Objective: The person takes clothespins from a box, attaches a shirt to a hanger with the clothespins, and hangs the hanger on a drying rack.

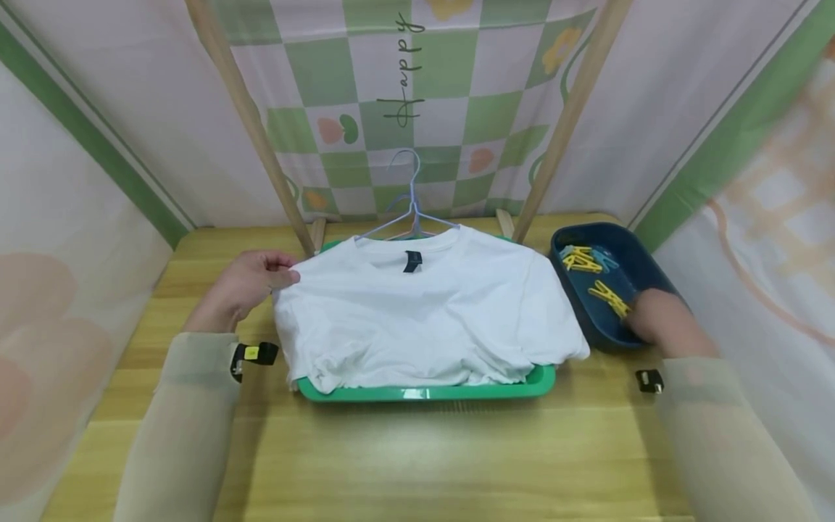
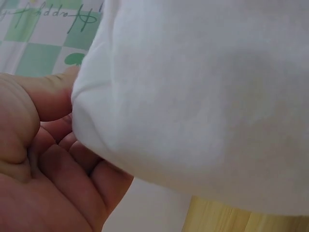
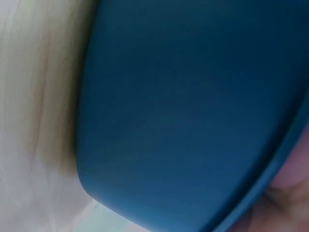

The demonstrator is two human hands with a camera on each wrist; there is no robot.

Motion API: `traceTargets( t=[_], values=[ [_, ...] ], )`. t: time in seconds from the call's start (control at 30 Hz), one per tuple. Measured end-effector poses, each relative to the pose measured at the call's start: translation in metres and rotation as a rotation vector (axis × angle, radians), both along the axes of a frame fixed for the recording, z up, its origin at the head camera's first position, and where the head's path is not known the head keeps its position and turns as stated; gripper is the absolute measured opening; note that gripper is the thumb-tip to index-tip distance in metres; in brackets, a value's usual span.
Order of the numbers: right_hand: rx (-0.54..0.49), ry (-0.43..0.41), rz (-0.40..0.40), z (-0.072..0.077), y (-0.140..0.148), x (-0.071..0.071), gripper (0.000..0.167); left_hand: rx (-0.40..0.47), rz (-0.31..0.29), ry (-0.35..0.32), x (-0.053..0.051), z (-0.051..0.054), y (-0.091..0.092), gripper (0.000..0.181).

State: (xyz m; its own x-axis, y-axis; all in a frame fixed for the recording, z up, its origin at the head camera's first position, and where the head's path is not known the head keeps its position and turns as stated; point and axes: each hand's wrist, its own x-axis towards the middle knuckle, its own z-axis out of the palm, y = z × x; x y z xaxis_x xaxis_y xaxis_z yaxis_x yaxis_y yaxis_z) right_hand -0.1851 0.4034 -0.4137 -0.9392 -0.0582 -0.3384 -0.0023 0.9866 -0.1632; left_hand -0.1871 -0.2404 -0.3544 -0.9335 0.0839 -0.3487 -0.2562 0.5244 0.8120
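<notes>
Two hands, one white shirt [image 1: 417,312], two containers, at least two hangers, two wooden poles. Shirt is mid-table [image 1: 417,457], neck toward 12 o'clock, spread over the green basket [image 1: 417,394]; basket rim shows along 6 o'clock, contents hidden under the cloth. One wire hanger [image 1: 413,185] sits in the neckline, hook up at 12; another shows just behind it.

Left hand [image 1: 257,283], at the shirt's 10 o'clock, pinches the shoulder fabric, thumb and fingers closed on it. Blue tray [image 1: 642,268], just beside the shirt at 3 o'clock, holds clothespins: a yellow clump [image 1: 579,259] with blue pegs [image 1: 605,259] at its 10 o'clock, exact count unclear, plus yellow clothespin [image 1: 609,297] nearer 6, at the fingers. Right hand [image 1: 668,322] reaches in over the tray's 5 o'clock edge; blurred, so can't tell how far its fingers are closed or whether they have a peg. Poles [image 1: 251,119] slant at 11 and 1.
</notes>
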Motion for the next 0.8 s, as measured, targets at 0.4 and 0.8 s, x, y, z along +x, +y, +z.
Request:
traceTargets(
  t=[0.4, 0.8],
  values=[
    [-0.113, 0.162, 0.037, 0.013, -0.004, -0.002, 0.034, -0.018, 0.014, 0.002, 0.004, 0.001, -0.001, 0.031],
    [-0.263, 0.305, -0.056, 0.054, -0.032, 0.012, 0.053, -0.003, 0.021, 0.004, 0.004, -0.005, 0.002, 0.028]
  ],
)
